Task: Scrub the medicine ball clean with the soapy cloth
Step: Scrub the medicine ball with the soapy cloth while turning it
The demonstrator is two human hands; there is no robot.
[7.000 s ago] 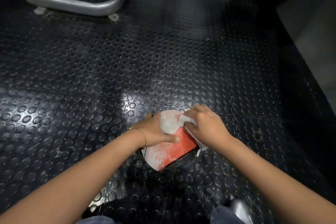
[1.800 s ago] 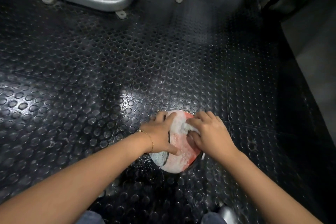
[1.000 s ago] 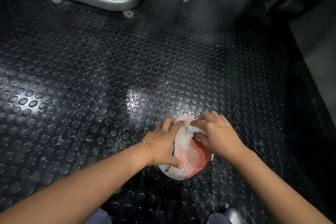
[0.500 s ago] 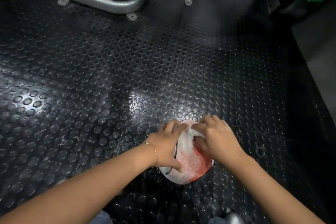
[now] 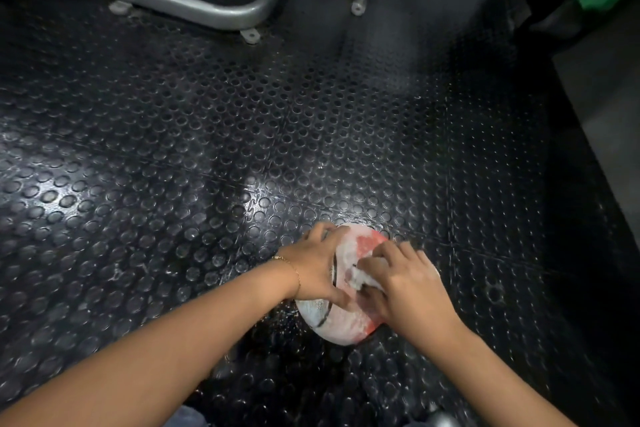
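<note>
A: Medicine ball (image 5: 341, 326), the round red-and-white one filmed with suds: where did we have it?

B: Down on the black studded rubber floor (image 5: 173, 184), close in front of us and well apart from the grey tubular steel machine frame (image 5: 214, 10) at the far end. It sat between our two hands.

A: And how did we hold it?

B: Our left hand (image 5: 317, 270) wrapped its left flank, fingers curled over the far side and thumb on the near face, bracing it. Our right hand (image 5: 408, 291) lay on top, fingers bunched round the wadded white soapy cloth (image 5: 360, 276) and pressing it to the ball. That hand was blurred, so we could not tell each finger apart.

A: What worried us?

B: Slip, chiefly. We judged that a soaped sphere on a glossy, seemingly wet floor could squirt out under a hard stroke if the left grip slackened, and roll toward the frame. The cloth was small and could slide from our fingers. The underside looked unreached, so the ball needed turning, and that was when it might get away. Suds could also creep to the thin gold chain bracelet (image 5: 292, 269) on our left wrist.
</note>
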